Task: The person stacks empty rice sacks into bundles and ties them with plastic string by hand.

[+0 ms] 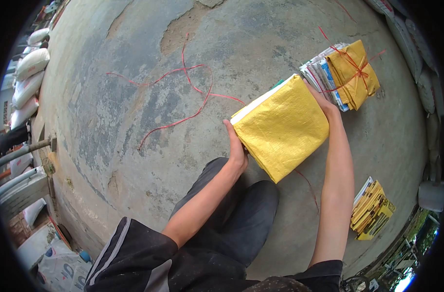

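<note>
Between my two hands is a thick stack of folded woven sacks, its top one shiny yellow, with a white layer showing along the upper left edge. My left hand presses on the left side, thumb up along the edge and the other fingers hidden beneath. At the upper right corner my right hand grips the opposite side, its fingertips mostly out of sight. A red string lies loosely curled on the floor and passes under the stack; a thin end comes out below it.
Close to my right hand lies a tied bundle of sacks bound with red string. Another pile of yellow folded sacks is at the lower right. Filled white sacks line the left side, near a metal bar.
</note>
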{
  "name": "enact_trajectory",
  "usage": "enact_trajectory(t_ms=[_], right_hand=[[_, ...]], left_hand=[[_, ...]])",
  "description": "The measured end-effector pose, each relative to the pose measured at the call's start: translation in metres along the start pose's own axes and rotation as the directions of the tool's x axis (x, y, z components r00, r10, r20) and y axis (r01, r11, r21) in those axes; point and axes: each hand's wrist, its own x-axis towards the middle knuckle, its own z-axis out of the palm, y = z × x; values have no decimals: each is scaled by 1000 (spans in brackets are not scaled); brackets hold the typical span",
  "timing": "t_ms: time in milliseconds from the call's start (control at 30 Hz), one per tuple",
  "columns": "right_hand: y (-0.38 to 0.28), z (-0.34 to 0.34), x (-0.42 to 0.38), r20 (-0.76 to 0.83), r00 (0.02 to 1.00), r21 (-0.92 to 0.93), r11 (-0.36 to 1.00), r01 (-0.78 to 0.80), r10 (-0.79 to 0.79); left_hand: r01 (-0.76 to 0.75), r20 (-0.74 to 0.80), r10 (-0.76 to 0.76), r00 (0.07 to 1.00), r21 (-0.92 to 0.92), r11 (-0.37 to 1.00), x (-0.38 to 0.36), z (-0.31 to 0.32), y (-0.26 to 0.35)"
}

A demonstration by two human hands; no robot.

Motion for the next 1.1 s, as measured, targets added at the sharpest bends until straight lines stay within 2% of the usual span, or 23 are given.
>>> enact_trajectory(t_ms=[100, 167, 200, 267, 300, 333, 400, 433, 467, 500, 567, 600, 667, 700, 733, 767, 833, 867, 900, 933, 967, 1033, 1100], right_hand=[[8, -12, -4, -142, 988, -72, 996, 48, -58], [32, -42, -1, -96, 994, 129, 990, 58, -46], [51, -51, -2, -230, 964, 203, 963, 179, -130], [88, -64, -34, -356, 922, 262, 931, 253, -150], [108, -65, -54, -461, 868, 296, 890, 346, -184], [140, -53, -64, -620, 777, 288, 888, 359, -113], [200, -19, -92, -649, 730, 435, 891, 125, 214], [240, 7, -93, -643, 666, 592, 797, 119, 378], [296, 30, -86, -537, 663, 759, 641, 109, 523], [313, 66, -94, -529, 595, 783, 618, 67, 605], [311, 125, -113, -526, 545, 731, 674, -102, 653], [300, 131, -115, -527, 535, 743, 663, -88, 661], [267, 131, -121, -623, 389, 602, 733, -316, 679], [253, 133, -118, -620, 382, 616, 727, -303, 685], [241, 134, -115, -707, 239, 569, 736, -368, 666], [233, 131, -112, -780, 96, 525, 731, -437, 618], [230, 123, -109, -729, 109, 592, 702, -395, 676], [229, 120, -107, -679, 132, 646, 673, -361, 723], [231, 118, -105, -674, 127, 654, 667, -357, 728], [234, 117, -103, -660, 133, 668, 658, -349, 740], [236, 116, -102, -648, 138, 680, 650, -339, 749], [233, 115, -102, -627, 122, 704, 627, -335, 769], [227, 116, -104, -607, 114, 722, 606, -334, 786]], left_hand=[[156, 78, -165, 983, 104, 982, -2, -17, 10], [90, 38, -100, 994, 208, 974, 16, -44, 1], [83, 19, -91, 996, 251, 964, 18, -51, 8], [42, -68, -20, 997, 341, 939, 12, -46, 29], [8, -128, 46, 991, 389, 921, 9, -34, 45], [46, -162, 28, 986, 440, 897, 24, -42, 51], [136, -181, -48, 982, 514, 847, 76, -65, 61], [182, -169, -107, 980, 535, 825, 106, -75, 62], [215, -218, -107, 970, 569, 793, 135, -77, 62], [247, -268, -99, 958, 602, 759, 157, -73, 63], [301, -330, -86, 940, 684, 664, 184, -43, 60], [353, -412, -36, 910, 729, 586, 195, -33, 63], [394, -423, -97, 901, 705, 589, 244, -47, 63], [446, -448, -160, 880, 660, 605, 267, -52, 61], [521, -552, -131, 824, 646, 557, 273, -42, 60], [514, -541, -129, 831, 658, 551, 277, -36, 58], [365, -447, 37, 894, 773, 519, 257, -20, 61], [362, -442, 38, 896, 778, 513, 244, -13, 62], [123, -197, 87, 977, 841, 526, 223, -2, 64], [-122, 61, 132, 989, 842, 526, 205, 8, 66], [-122, 67, 124, 990, 845, 521, 190, 18, 69], [-356, 339, 112, 934, 851, 386, 173, 27, 72], [-370, 362, 93, 928, 854, 367, 167, 29, 70]])
